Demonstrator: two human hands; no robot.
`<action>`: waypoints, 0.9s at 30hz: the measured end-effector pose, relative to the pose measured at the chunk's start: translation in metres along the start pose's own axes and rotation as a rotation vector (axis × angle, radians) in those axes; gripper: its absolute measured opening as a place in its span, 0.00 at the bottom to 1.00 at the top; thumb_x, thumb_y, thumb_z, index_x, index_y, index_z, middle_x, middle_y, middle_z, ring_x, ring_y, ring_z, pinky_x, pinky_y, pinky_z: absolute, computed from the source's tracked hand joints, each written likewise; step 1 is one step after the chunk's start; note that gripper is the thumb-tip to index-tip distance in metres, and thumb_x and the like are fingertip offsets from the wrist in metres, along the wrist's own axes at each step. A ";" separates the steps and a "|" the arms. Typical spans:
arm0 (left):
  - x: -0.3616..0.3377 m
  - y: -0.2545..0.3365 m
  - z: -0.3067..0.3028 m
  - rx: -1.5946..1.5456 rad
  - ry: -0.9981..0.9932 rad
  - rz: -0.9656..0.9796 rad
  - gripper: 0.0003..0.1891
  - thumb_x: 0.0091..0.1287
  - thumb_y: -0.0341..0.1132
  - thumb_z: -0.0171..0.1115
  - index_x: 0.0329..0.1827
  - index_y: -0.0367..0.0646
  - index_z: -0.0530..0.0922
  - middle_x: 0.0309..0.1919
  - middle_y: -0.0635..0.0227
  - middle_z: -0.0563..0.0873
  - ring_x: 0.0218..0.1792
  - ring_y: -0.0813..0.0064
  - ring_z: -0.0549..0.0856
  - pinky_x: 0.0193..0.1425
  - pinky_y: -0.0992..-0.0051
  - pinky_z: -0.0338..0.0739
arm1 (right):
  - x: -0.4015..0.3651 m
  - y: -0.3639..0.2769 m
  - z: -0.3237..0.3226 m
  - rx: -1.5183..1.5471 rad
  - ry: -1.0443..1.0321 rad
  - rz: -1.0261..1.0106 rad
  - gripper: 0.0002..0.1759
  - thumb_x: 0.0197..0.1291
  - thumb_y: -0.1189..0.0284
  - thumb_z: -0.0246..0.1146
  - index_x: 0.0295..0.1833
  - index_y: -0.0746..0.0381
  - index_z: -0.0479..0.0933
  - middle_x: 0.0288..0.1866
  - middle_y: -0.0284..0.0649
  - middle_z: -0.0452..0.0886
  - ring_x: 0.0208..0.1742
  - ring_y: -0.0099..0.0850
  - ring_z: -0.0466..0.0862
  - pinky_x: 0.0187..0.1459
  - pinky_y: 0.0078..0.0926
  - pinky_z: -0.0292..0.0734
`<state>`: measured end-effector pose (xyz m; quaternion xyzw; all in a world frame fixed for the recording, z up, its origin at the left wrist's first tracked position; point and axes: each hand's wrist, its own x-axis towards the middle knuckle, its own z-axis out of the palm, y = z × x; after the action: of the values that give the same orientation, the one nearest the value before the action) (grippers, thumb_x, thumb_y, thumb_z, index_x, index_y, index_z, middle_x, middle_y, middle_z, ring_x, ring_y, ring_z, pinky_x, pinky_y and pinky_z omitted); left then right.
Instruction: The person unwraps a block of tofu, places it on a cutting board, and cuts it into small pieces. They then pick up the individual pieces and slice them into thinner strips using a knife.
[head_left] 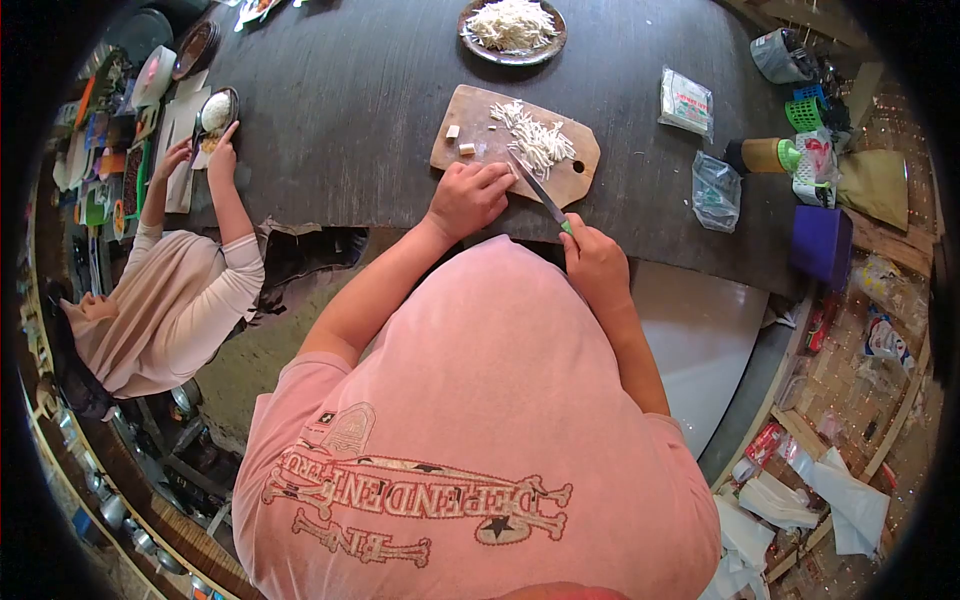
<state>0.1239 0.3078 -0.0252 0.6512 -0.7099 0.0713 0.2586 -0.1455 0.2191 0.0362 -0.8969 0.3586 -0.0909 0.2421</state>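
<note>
On a wooden cutting board (473, 107) lies a loose heap of thin white strips (541, 140). Two small white blocks (466, 148) sit toward its left side. My right hand (597, 258) grips a knife (541, 191) by its green handle, the blade slanting up and left over the board, its tip by my left fingers. My left hand (470, 198) rests at the board's near edge with fingers curled and pressed together beside the blade. Whatever lies under those fingers is hidden.
Beyond the board stands a plate (513, 60) piled with more white strips. On the dark table (350, 110) at right lie a white packet (686, 102), a clear plastic bag (716, 192) and a green-capped bottle (764, 155). Another person (180, 300) at left holds a bowl (216, 112).
</note>
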 end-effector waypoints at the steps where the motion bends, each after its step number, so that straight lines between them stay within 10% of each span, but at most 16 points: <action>1: 0.000 0.000 0.000 0.002 -0.008 -0.005 0.20 0.65 0.41 0.78 0.60 0.55 0.88 0.56 0.78 0.87 0.47 0.73 0.89 0.51 0.64 0.77 | -0.001 0.000 0.001 0.005 -0.008 -0.004 0.16 0.79 0.65 0.68 0.67 0.55 0.80 0.38 0.46 0.90 0.40 0.52 0.92 0.40 0.52 0.88; 17: -0.002 0.000 0.000 -0.005 -0.028 -0.008 0.21 0.64 0.40 0.78 0.60 0.56 0.87 0.57 0.77 0.87 0.49 0.72 0.89 0.53 0.63 0.78 | 0.000 -0.005 0.012 -0.122 -0.084 0.088 0.17 0.80 0.64 0.68 0.66 0.59 0.80 0.39 0.49 0.90 0.40 0.55 0.93 0.41 0.54 0.89; 27: -0.003 0.002 -0.001 -0.018 -0.032 -0.016 0.22 0.64 0.39 0.78 0.62 0.56 0.87 0.56 0.76 0.86 0.49 0.71 0.89 0.52 0.63 0.77 | -0.006 0.007 -0.005 0.297 0.015 0.113 0.14 0.79 0.68 0.67 0.63 0.61 0.83 0.41 0.55 0.90 0.44 0.61 0.90 0.45 0.58 0.84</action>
<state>0.1226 0.3108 -0.0253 0.6556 -0.7092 0.0524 0.2538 -0.1555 0.2169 0.0373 -0.8288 0.3929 -0.1358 0.3744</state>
